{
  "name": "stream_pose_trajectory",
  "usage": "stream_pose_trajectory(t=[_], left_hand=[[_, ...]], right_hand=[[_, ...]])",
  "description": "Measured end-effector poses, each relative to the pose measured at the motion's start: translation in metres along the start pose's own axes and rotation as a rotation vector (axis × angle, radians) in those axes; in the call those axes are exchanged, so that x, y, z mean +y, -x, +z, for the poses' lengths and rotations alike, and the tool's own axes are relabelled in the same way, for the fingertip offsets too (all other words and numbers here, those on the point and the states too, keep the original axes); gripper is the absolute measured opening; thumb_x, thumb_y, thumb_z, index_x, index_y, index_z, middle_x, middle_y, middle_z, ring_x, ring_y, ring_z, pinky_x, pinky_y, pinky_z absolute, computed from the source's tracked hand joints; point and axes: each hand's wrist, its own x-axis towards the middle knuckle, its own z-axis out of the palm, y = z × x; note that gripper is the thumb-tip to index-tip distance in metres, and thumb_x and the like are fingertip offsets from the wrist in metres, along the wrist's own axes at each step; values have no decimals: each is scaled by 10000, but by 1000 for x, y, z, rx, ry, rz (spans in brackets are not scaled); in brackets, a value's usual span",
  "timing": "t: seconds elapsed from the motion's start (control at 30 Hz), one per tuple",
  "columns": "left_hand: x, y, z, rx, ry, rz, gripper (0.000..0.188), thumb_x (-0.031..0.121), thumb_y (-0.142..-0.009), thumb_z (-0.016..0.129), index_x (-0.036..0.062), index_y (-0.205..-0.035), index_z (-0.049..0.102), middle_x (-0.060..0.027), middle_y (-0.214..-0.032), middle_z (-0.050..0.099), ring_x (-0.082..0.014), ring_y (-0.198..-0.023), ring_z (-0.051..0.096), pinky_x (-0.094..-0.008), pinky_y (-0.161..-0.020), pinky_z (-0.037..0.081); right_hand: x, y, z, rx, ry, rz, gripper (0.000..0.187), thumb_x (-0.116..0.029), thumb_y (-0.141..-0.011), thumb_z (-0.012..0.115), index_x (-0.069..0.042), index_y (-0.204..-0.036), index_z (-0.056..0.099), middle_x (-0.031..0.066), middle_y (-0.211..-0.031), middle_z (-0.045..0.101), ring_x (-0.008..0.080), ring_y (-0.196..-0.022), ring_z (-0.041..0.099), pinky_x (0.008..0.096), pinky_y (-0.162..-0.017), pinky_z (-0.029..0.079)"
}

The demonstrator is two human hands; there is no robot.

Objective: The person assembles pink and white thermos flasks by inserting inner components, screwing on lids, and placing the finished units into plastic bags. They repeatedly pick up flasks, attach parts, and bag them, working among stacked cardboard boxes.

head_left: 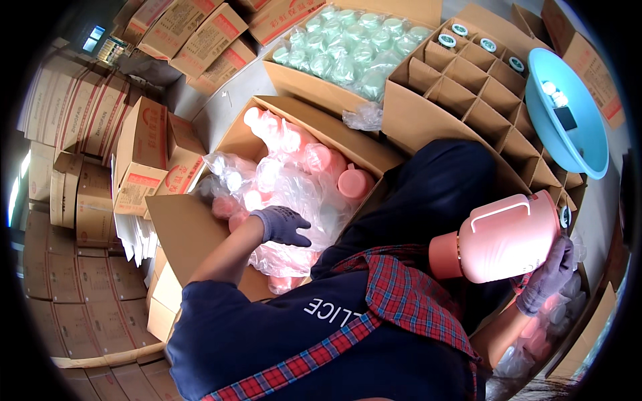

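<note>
A pink thermos jug (508, 237) with a side handle lies on its side, tilted, its darker pink cap facing left. At its base, my gloved right hand (552, 277) is wrapped around the bottom edge. My gloved left hand (284, 226) hangs over an open carton (180, 227), fingers stretched, holding nothing. Clear plastic bags (307, 200) and several pink bottles fill that carton beneath it. One pink cap (354, 184) shows plainly at the carton's right side. Whether my left fingertips touch the plastic, I cannot tell.
Behind stands a carton of pale green bagged jugs (364, 43). A divided carton (428, 107) with a few capped items sits to the right, a blue basin (568, 120) resting on its edge. Stacked boxes (80, 267) line the left. More bagged pink items (538, 334) lie at the lower right.
</note>
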Motion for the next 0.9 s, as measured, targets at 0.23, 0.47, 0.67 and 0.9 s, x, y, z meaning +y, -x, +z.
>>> stream_pose_trajectory(t=[0.23, 0.47, 0.67, 0.9], left_hand=[[46, 17, -44, 528, -118, 276, 498, 431, -897, 642, 83, -1254, 647, -205, -1220, 640, -362, -1121, 621, -442, -991, 472], [233, -72, -61, 1032, 336, 1437, 938, 394, -879, 732, 17, -1560, 208, -283, -1542, 283, -429, -1431, 283, -510, -1165, 267], [277, -109, -71, 895, 937, 1016, 778, 339, -921, 653, -106, -1468, 324, -333, -1466, 385, -446, -1387, 383, -432, -1176, 288], [260, -85, -109, 1341, 561, 1169, 693, 222, -899, 652, -64, -1467, 377, -280, -1457, 426, -427, -1359, 424, -452, -1163, 305]], right_hand=[[-11, -7, -16, -40, 75, -57, 262, -228, -975, 646, 29, -989, 698, 43, -881, 673, 125, -801, 580, 288, -749, 481], [-152, -22, 54, -361, 1120, -184, 372, -411, -959, 615, -55, -926, 720, 162, -847, 675, 367, -831, 654, 475, -744, 487], [-113, -18, 36, -617, 699, -354, 392, -243, -1013, 526, -20, -1331, 584, 222, -1193, 653, 401, -1093, 622, 453, -949, 481], [-120, -4, 50, -523, 550, -508, 516, -334, -967, 585, 16, -1345, 558, 219, -1285, 614, 419, -1178, 571, 462, -1030, 427]])
